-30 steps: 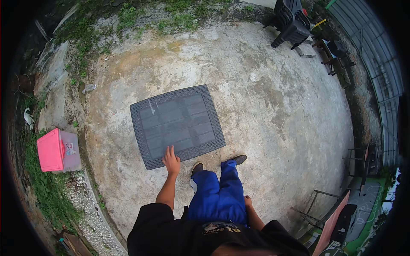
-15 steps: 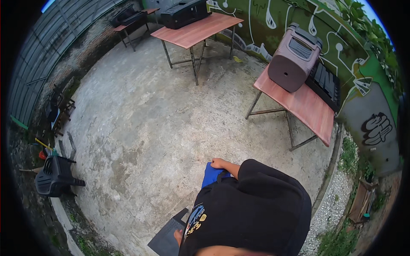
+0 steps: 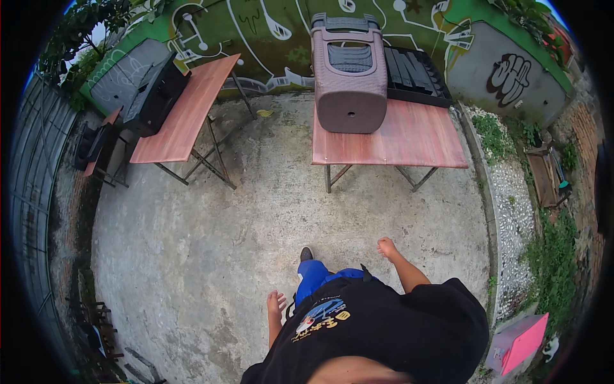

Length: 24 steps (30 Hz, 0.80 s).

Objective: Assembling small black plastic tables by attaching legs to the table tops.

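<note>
Left hand (image 3: 276, 301): empty, fingers loosely spread, hanging at our side over the bare grey concrete yard floor (image 3: 192, 256).
Right hand (image 3: 386, 246): empty as well, grip loosely curled around nothing, swung slightly forward of the body.
Nearest thing: the upturned mauve woven-plastic chair (image 3: 348, 70) — lying on the reddish-brown folding tabletop (image 3: 409, 137) straight ahead of us, well apart from both hands.
Bearing: the chair lies ahead and a little left of the right hand; its long axis runs away from us, seat base towards us, legs pointing to the painted green wall (image 3: 256, 32).
Nearer hand: the right, we judge — it is further forward and closer to the tabletop's near edge.
Beside the chair: a black ribbed plastic mat (image 3: 416, 73), touching its right flank.
Elsewhere: a second reddish-brown tabletop (image 3: 185, 115) to the left carrying a black case (image 3: 153, 96); a pink box (image 3: 521, 345) low at right.
</note>
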Motion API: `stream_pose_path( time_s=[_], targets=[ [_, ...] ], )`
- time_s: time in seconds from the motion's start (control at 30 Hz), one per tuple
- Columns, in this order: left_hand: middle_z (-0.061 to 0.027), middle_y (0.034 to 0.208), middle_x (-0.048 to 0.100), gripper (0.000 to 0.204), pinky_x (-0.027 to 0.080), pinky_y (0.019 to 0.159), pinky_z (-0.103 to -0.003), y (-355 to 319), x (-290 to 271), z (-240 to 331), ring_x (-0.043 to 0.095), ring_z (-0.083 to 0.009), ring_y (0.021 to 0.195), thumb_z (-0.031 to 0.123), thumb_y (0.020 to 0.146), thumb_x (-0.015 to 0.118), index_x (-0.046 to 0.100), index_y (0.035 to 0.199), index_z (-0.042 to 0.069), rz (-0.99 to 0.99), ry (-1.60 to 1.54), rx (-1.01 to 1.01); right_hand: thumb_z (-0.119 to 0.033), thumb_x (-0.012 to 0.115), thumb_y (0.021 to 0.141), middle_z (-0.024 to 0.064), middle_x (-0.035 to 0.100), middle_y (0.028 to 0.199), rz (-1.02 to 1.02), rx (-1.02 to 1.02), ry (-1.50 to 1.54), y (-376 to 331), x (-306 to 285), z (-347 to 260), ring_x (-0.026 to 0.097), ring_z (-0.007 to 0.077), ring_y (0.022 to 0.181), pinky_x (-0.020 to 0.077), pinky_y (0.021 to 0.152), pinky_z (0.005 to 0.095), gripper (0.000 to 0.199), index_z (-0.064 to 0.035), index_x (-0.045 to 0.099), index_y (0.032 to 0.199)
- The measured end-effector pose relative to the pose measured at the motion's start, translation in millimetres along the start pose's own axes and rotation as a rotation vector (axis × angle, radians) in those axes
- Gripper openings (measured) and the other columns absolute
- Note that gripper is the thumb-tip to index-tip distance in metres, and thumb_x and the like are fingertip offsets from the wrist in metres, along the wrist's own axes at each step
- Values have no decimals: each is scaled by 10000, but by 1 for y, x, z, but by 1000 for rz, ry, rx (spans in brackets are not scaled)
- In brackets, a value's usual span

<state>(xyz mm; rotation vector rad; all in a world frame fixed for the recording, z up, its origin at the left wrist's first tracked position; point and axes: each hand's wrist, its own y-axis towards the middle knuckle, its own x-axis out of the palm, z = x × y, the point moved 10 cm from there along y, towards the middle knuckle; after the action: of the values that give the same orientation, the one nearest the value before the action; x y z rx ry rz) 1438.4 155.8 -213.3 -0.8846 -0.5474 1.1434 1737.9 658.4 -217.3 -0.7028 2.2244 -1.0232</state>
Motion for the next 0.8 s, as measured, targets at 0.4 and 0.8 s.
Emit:
stream_pose_path(
  time_s=[0.4,0.8],
  targets=[
    [-123,1033,697,319,518,839,-350,50,268,496,652,-202,955,193,968,591,624,1240,29,-270,564,975,-219,633,827,122,697,813,308,-174,241,-30,-5,69,660,230,700,515,572,386,280,-24,707,1014],
    [-125,1010,689,152,467,926,-391,-225,647,501,646,-305,1004,41,886,645,690,1031,32,-731,619,1627,-121,613,922,129,716,933,713,-787,146,60,-344,-339,687,222,838,541,769,352,224,-8,670,1107]
  ],
)
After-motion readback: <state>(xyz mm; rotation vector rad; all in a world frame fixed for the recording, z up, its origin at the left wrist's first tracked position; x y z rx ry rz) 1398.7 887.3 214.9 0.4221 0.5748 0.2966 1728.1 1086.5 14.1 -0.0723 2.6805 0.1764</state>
